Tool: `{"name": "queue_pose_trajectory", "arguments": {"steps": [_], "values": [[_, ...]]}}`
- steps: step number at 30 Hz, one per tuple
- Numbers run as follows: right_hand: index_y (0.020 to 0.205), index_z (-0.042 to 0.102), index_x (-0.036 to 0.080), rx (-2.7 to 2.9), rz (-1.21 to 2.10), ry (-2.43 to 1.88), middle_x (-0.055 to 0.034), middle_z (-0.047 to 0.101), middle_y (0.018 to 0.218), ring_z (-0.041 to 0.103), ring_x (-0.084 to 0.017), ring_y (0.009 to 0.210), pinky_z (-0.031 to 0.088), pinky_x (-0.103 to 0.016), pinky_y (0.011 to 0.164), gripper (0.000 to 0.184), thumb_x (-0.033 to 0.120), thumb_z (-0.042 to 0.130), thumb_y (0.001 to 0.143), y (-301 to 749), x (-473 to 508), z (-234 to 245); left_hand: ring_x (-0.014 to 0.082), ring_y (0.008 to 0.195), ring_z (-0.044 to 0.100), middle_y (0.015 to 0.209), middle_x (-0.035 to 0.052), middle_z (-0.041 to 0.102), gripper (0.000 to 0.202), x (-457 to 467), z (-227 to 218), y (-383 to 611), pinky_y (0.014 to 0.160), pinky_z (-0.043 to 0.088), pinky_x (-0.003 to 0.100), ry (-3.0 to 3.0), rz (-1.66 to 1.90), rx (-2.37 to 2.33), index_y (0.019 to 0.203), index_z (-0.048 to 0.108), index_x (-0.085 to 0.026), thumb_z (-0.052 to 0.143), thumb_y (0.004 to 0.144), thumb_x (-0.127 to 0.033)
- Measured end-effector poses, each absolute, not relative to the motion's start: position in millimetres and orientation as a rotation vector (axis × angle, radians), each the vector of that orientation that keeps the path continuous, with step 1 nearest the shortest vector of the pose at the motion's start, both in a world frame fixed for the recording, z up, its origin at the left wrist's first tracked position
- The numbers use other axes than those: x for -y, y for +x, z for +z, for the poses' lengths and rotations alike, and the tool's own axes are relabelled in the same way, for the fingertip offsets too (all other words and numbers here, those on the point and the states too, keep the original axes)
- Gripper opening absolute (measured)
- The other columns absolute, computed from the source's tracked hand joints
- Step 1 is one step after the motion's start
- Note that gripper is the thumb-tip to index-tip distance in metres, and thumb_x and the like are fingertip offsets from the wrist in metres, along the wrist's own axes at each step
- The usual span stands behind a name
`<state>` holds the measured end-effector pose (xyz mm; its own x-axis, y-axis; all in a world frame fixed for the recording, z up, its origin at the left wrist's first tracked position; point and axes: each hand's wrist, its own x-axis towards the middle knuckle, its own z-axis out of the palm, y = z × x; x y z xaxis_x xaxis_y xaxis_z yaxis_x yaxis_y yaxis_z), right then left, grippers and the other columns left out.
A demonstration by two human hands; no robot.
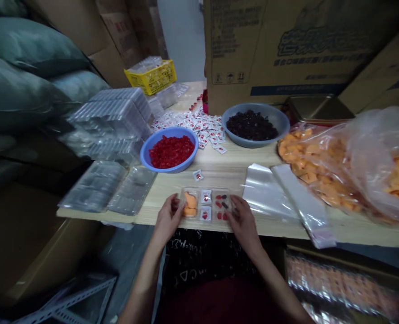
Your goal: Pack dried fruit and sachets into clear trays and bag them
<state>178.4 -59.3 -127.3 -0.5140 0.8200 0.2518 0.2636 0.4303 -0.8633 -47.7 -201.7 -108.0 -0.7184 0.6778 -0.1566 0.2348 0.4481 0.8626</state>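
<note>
A clear plastic tray (214, 190) with compartments lies at the table's front edge. My left hand (167, 219) grips its left end, thumb on the rim next to orange pieces (190, 204). At the opposite end my right hand (245, 223) is closed on the tray, thumb beside the lower red pieces. Two small white sachets (206, 197) with red print sit one above the other in the middle compartment. Several red and dark pieces (221, 204) fill the right compartment. A loose sachet (198, 175) rests on the table just beyond the tray.
Behind stand a blue bowl of red pieces (145, 157) and a grey-blue bowl of dark pieces (280, 118), with scattered sachets (202, 123) between. Stacked clear trays (113, 112) are left. Plastic sleeves (266, 191) and bagged orange pieces (310, 157) lie right; large cartons (239, 49) rise behind.
</note>
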Motion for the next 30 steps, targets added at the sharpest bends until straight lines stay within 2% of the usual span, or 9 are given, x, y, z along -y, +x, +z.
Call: {"name": "queue_pose_trajectory", "arguments": {"steps": [3, 6, 8, 10, 12, 16, 22, 27, 30], "values": [[0.130, 0.060, 0.020, 1.999, 1.052, -0.925, -0.0149, 0.059, 0.131, 0.056, -0.028, 0.122, 0.046, -0.052, 0.105, 0.040, 0.035, 0.056, 0.093, 170, 55, -142, 0.0161, 0.077, 0.059, 0.089, 0.0032, 0.063, 0.057, 190, -114, -44, 0.072, 0.049, 0.029, 0.731, 1.258, -2.135, 0.120, 0.056, -0.015, 0.070, 0.076, -0.048], [0.130, 0.061, 0.021, 1.997, 1.119, -0.926, -0.0135, 0.063, 0.127, 0.060, -0.028, 0.117, 0.048, -0.050, 0.103, 0.041, 0.036, 0.060, 0.092, 173, 46, -146, 0.0121, 0.065, 0.051, 0.071, -0.0032, 0.052, 0.034, 183, -112, -44, 0.064, 0.043, 0.025, 0.753, 1.230, -2.042, 0.088, 0.060, -0.016, 0.073, 0.075, -0.045], [0.131, 0.060, 0.022, 1.987, 1.180, -0.933, -0.0130, 0.063, 0.128, 0.062, -0.027, 0.115, 0.050, -0.049, 0.101, 0.043, 0.035, 0.061, 0.091, 176, 42, -148, 0.0104, 0.063, 0.047, 0.066, -0.0048, 0.047, 0.034, 182, -106, -42, 0.061, 0.040, 0.023, 0.737, 1.265, -1.974, 0.074, 0.054, -0.017, 0.074, 0.075, -0.045], [0.131, 0.060, 0.022, 1.980, 1.214, -0.946, -0.0124, 0.063, 0.128, 0.062, -0.027, 0.114, 0.051, -0.048, 0.100, 0.043, 0.034, 0.061, 0.090, 178, 41, -149, 0.0106, 0.067, 0.052, 0.070, -0.0041, 0.052, 0.034, 183, -97, -34, 0.065, 0.043, 0.023, 0.653, 1.354, -1.890, 0.077, 0.054, -0.017, 0.076, 0.074, -0.043], [0.129, 0.061, 0.022, 1.986, 1.216, -0.949, -0.0117, 0.063, 0.128, 0.062, -0.026, 0.115, 0.050, -0.047, 0.101, 0.039, 0.032, 0.059, 0.091, 179, 43, -147, 0.0132, 0.076, 0.061, 0.084, -0.0004, 0.063, 0.036, 183, -90, -22, 0.073, 0.049, 0.025, 0.481, 1.438, -1.719, 0.092, 0.058, -0.017, 0.078, 0.073, -0.040], [0.128, 0.061, 0.023, 2.059, 1.103, -0.915, -0.0120, 0.062, 0.130, 0.058, -0.026, 0.119, 0.049, -0.047, 0.102, 0.037, 0.029, 0.054, 0.093, 182, 38, -132, 0.0210, 0.085, 0.073, 0.104, 0.0079, 0.072, 0.060, 186, -87, -2, 0.079, 0.057, 0.034, 0.096, 1.547, -1.426, 0.117, 0.054, -0.020, 0.084, 0.068, -0.033], [0.127, 0.061, 0.018, 1.991, 0.522, -1.161, -0.0162, 0.061, 0.124, 0.054, -0.030, 0.118, 0.044, -0.053, 0.101, 0.040, 0.037, 0.053, 0.092, 209, -16, -107, 0.0249, 0.089, 0.075, 0.102, 0.0092, 0.075, 0.061, 199, -98, -3, 0.077, 0.061, 0.033, -0.079, 1.718, -1.408, 0.117, 0.055, -0.018, 0.087, 0.065, -0.022], [0.137, 0.055, 0.019, 1.946, -0.015, -1.550, -0.0189, 0.043, 0.147, 0.030, -0.041, 0.139, 0.020, -0.069, 0.108, 0.061, 0.054, 0.056, 0.087, 262, -41, -123, 0.0235, 0.090, 0.075, 0.108, 0.0096, 0.074, 0.049, 213, -98, -12, 0.078, 0.062, 0.030, -0.181, 1.758, -1.439, 0.113, 0.061, -0.018, 0.083, 0.068, -0.015], [0.144, 0.047, 0.017, 1.938, 0.049, -1.705, -0.0235, 0.047, 0.143, 0.040, -0.043, 0.131, 0.032, -0.067, 0.102, 0.082, 0.065, 0.062, 0.079, 293, -45, -137, 0.0232, 0.088, 0.075, 0.106, 0.0084, 0.074, 0.047, 212, -99, -15, 0.075, 0.063, 0.029, -0.206, 1.748, -1.449, 0.113, 0.064, -0.019, 0.081, 0.070, -0.015]]}}
